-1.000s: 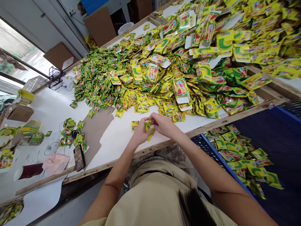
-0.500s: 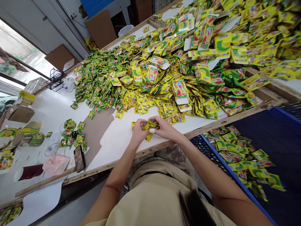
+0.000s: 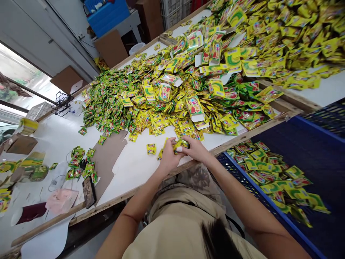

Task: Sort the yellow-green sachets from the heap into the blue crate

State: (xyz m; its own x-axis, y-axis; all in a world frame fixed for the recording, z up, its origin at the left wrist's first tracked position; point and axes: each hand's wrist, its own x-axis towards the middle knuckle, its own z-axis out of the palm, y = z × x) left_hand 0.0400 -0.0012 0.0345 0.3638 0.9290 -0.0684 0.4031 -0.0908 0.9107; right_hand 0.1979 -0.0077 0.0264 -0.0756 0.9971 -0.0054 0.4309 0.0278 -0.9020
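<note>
My left hand (image 3: 169, 157) and my right hand (image 3: 196, 148) meet over the table's front edge, fingers closed around small yellow candy packets (image 3: 181, 144). How many packets are between the fingers I cannot tell. Another packet peeks out beside the left fingers, partly hidden. To the left of that hand, a single yellow packet (image 3: 151, 149) lies flat on the white tabletop (image 3: 134, 162). Just beyond both hands rises a large heap of yellow and green packets (image 3: 159, 120), with flat printed boxes (image 3: 194, 108) on top.
A blue crate (image 3: 291, 144) holding larger packets stands below the table at right. Leftward lie brown cardboard (image 3: 109, 153), a phone (image 3: 88, 192), a small group of green packets (image 3: 78, 153) and a pink bag (image 3: 61, 201). A wooden rim (image 3: 129, 194) edges the table.
The view has shifted a little. My hands have moved right relative to the table, and the loose yellow packet on the left now shows clear of them. Both hands still hold packets.
</note>
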